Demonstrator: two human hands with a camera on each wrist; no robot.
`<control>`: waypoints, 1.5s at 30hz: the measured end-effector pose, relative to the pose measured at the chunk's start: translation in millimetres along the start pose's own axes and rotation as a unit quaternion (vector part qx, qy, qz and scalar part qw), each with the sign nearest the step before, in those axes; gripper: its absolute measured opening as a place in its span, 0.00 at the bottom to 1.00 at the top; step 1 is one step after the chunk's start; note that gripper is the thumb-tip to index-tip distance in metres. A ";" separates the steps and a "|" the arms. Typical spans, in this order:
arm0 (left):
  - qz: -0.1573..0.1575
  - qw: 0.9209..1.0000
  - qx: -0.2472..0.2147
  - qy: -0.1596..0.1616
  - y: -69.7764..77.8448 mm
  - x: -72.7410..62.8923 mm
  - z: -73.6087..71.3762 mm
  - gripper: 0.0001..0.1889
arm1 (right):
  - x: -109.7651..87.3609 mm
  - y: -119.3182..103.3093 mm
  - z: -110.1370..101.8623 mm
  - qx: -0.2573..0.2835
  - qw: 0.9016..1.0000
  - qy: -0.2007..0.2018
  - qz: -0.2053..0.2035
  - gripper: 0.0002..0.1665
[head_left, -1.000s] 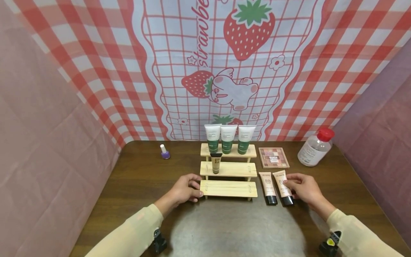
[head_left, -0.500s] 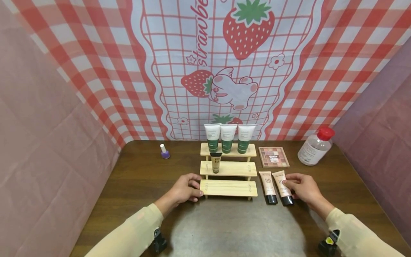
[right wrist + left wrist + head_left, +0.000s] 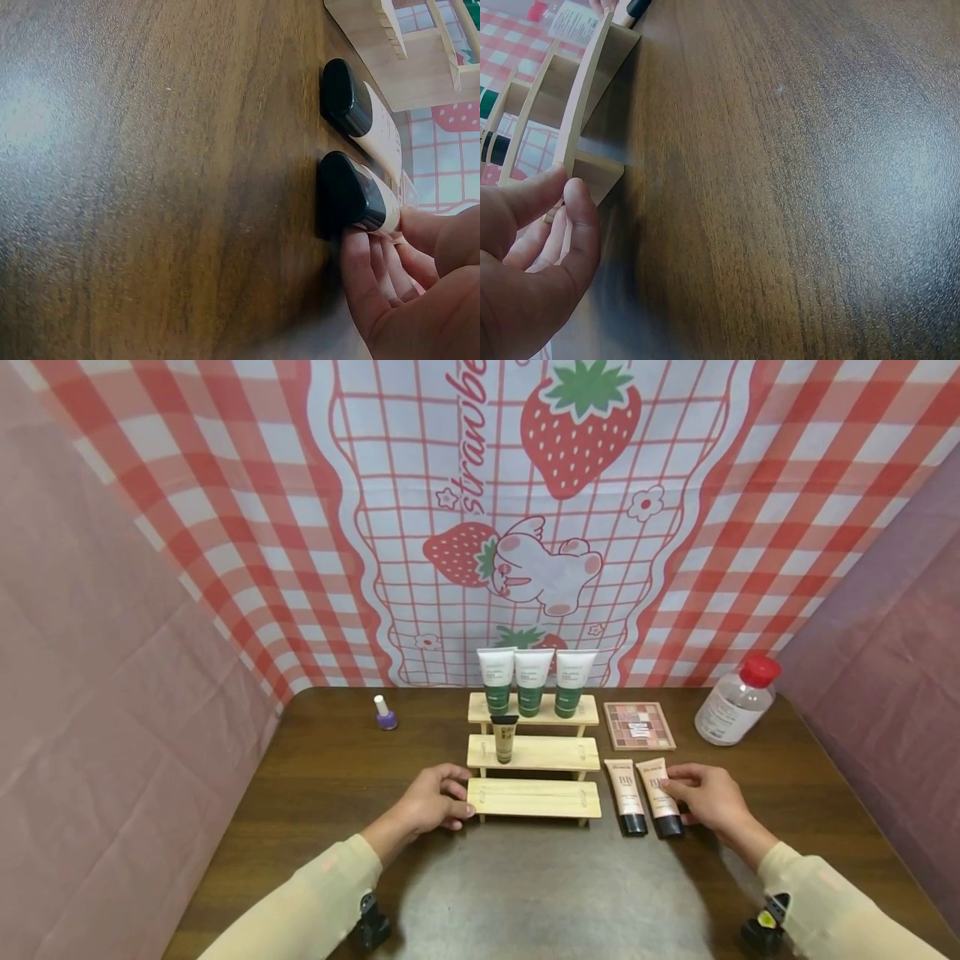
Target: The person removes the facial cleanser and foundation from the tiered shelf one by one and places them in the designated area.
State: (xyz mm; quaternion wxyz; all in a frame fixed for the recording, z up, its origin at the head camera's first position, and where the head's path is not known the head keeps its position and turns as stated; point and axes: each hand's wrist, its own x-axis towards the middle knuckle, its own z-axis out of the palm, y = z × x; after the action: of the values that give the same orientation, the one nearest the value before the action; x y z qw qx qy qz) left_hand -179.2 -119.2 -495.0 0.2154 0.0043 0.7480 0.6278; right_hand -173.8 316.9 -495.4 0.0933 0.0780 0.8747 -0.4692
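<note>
In the head view my left hand [image 3: 431, 799] is at the left end of a three-step wooden display rack [image 3: 534, 799]. Thumb and index finger pinch the end of its lowest board, as the left wrist view shows. On the right, my right hand [image 3: 708, 797] pinches the right-hand BB cream tube [image 3: 662, 800] between thumb and fingers. That tube lies on the table with its black cap towards me. A second BB cream tube [image 3: 626, 797] lies just left of it. A small gold tube with a black end [image 3: 504, 741] stands on the middle step.
Three white-and-green tubes [image 3: 532, 682] stand on the top step. Behind the BB creams lies an eyeshadow palette [image 3: 640, 727]. A clear bottle with a red cap [image 3: 737, 706] is at the back right, a purple nail polish bottle [image 3: 385, 714] at the back left. A patterned cloth [image 3: 480, 635] hangs behind.
</note>
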 end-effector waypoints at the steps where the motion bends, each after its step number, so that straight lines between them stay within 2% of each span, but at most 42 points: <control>1: 0.000 1.000 0.000 0.000 -0.3 -0.1 0.1 0.29 | 0.1 -0.1 -0.4 -0.005 1.000 0.001 0.000 0.27; 13: -0.005 1.000 0.002 -0.003 -1.8 -1.5 1.7 0.29 | -1.4 3.8 -4.9 -0.027 0.999 0.006 0.025 0.28; 20: -0.004 1.000 0.002 -0.001 -1.0 -0.8 2.3 0.29 | -0.7 -8.2 -14.1 -0.079 0.997 0.014 0.006 0.26; 25: -0.007 1.000 0.005 0.001 0.2 0.0 2.2 0.29 | 0.1 -36.2 -16.1 -0.071 0.996 0.016 -0.053 0.23; 31: -0.007 1.000 0.003 -0.001 2.3 1.6 1.8 0.29 | 5.1 -78.9 -7.7 -0.062 0.988 0.019 -0.144 0.18; 39: -0.015 1.000 0.005 0.003 4.3 3.5 -0.3 0.28 | 11.6 -137.2 26.1 -0.046 0.978 -0.013 -0.205 0.15; 45: -0.018 1.000 0.012 0.003 4.5 1.7 -0.3 0.28 | 10.0 -165.3 53.2 0.005 0.974 -0.066 -0.215 0.15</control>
State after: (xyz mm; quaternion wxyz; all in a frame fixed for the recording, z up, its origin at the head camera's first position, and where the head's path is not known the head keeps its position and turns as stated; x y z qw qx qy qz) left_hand -182.1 -118.1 -491.2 0.2243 -0.0088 0.7562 0.6147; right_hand -215.8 182.5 -393.3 0.0477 -0.1424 0.8607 -0.4865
